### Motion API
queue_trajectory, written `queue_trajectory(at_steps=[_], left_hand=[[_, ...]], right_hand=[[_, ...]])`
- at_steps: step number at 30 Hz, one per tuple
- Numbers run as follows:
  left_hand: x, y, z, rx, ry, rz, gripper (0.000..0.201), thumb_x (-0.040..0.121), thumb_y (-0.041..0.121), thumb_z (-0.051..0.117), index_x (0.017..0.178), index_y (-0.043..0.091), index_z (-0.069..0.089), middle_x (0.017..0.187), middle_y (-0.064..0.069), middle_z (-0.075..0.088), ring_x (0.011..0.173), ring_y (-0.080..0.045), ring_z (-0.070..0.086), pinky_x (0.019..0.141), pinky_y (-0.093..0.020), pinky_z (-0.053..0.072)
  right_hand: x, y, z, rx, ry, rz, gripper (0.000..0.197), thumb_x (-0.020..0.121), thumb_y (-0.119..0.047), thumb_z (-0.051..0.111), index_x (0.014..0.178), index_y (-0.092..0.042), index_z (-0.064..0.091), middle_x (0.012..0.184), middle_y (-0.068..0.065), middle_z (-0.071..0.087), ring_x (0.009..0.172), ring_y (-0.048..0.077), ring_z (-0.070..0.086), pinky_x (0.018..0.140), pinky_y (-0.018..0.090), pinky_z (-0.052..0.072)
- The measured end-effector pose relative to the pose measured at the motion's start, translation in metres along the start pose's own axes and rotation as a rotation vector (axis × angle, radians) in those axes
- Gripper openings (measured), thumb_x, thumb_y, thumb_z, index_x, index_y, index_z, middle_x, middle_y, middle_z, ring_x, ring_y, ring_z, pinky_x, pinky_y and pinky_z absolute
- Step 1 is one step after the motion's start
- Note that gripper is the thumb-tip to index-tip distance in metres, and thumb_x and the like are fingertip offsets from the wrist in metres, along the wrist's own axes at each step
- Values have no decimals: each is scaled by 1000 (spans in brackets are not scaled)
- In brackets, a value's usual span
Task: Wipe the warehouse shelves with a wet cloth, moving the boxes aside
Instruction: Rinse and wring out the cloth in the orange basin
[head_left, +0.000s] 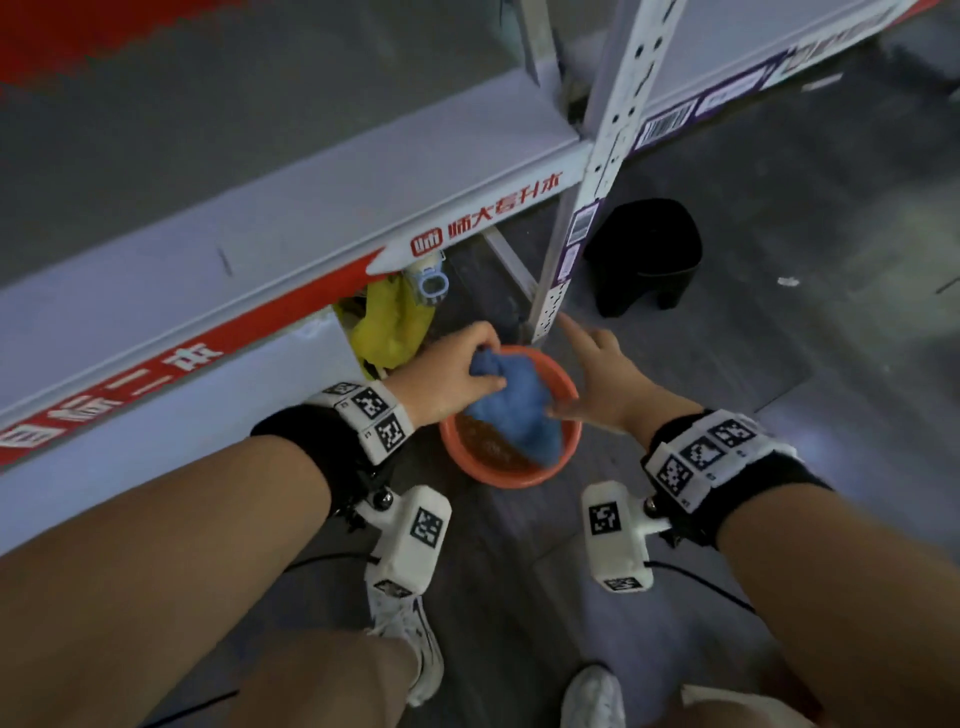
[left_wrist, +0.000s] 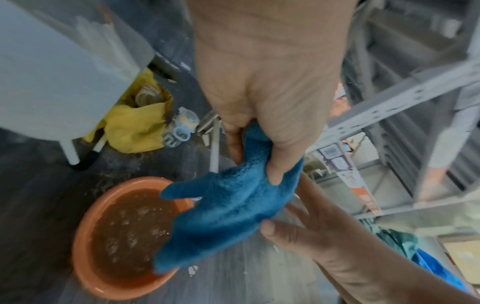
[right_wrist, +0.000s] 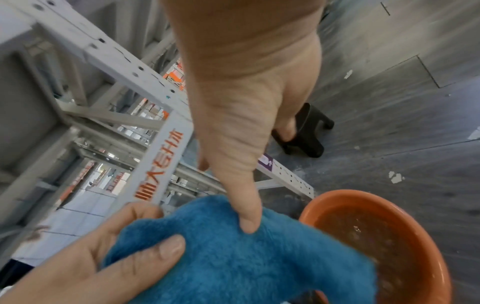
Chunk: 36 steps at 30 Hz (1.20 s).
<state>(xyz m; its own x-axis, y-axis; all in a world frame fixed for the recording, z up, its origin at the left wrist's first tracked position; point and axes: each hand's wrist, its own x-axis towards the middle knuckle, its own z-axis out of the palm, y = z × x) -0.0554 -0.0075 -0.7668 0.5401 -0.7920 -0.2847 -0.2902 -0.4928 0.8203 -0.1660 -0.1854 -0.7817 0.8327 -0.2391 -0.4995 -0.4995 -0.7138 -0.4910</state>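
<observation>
Blue cloth (head_left: 514, 400) over orange basin (head_left: 498, 475): left hand (head_left: 447, 374) grips it; right hand (head_left: 602, 379) spread, thumb touching.

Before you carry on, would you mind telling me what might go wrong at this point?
1. The cloth, gripped by the left hand and touched by the right hand, hangs partly beyond the basin rim, so it may drip on the floor.
2. The water looks brown, so wiping may smear dirt on the shelf.
3. The basin sits near the feet and could be kicked.
</observation>
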Motion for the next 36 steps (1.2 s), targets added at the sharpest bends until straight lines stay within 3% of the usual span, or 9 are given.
queue_trajectory(at_steps=[2, 6, 11, 16, 20, 24, 29, 31, 36], left_hand=[[-11, 29, -11, 38, -139, 58, 22, 82, 3, 64, 90, 14, 47, 77, 7, 47, 73, -6, 45, 64, -11, 35], [-41, 90, -52, 64, -101, 70, 19, 85, 5, 60, 97, 16, 49, 85, 6, 55, 79, -1, 53, 72, -16, 43], [-81, 155, -96, 174, 85, 87, 24, 84, 16, 67, 105, 8, 59, 98, -6, 63, 92, -17, 60, 83, -32, 49], [-134, 247, -141, 136, 146, 32, 18, 85, 22, 66, 95, 7, 64, 86, -7, 65, 83, -19, 60, 74, -26, 46], [-171, 308, -169, 193, 181, 37, 19, 90, 31, 59, 85, 13, 61, 78, -1, 62, 72, -14, 57, 68, -24, 43], [-210, 375, -194, -203, 265, -17, 11, 94, 17, 52, 87, 9, 55, 83, -2, 57, 79, -12, 55, 76, -28, 45], [-260, 445, -230, -715, 384, 102, 14, 93, 3, 41, 94, 10, 53, 95, -12, 59, 87, -21, 59, 70, -32, 52], [-277, 465, -245, -788, 413, 162, 20, 90, -2, 37, 92, 11, 52, 89, -11, 59, 78, -18, 62, 65, -30, 54], [-310, 484, -289, -424, 655, 132, 16, 83, 2, 51, 86, 17, 49, 77, -4, 51, 66, -11, 52, 57, -21, 51]], right_hand=[[-14, -21, -15, -31, 4, -202, 100, 71, -24, 81, 150, -22, 21, 154, 13, 22, 145, 26, 16, 115, 33, 17], [-47, -64, -61, -9, -5, -274, 43, 73, -28, 79, 108, -7, 64, 106, 10, 63, 102, 25, 59, 83, 28, 41], [-97, -100, -114, 61, 43, -264, 30, 74, -35, 77, 74, -25, 50, 63, -8, 47, 62, 11, 46, 67, 27, 37], [-162, -154, -183, 97, 27, -429, 56, 80, -30, 71, 130, -21, 46, 103, -8, 57, 95, 13, 55, 84, 25, 41], [-192, -189, -217, -94, 212, -462, 50, 84, -29, 65, 130, -15, 51, 127, 9, 52, 118, 29, 49, 98, 35, 38], [-234, -231, -254, 170, 341, -213, 51, 84, -49, 63, 113, -10, 50, 106, 8, 57, 94, 24, 55, 76, 31, 41], [-286, -281, -292, 942, -126, -356, 64, 77, -66, 51, 123, -21, 54, 121, 6, 62, 105, 23, 60, 96, 47, 47], [-304, -304, -307, 1050, -232, -496, 64, 75, -56, 56, 125, -15, 56, 118, 10, 65, 104, 26, 63, 96, 46, 48], [-331, -365, -354, 786, 62, -667, 34, 84, -20, 70, 112, -4, 61, 107, 12, 70, 99, 28, 67, 85, 36, 57]])
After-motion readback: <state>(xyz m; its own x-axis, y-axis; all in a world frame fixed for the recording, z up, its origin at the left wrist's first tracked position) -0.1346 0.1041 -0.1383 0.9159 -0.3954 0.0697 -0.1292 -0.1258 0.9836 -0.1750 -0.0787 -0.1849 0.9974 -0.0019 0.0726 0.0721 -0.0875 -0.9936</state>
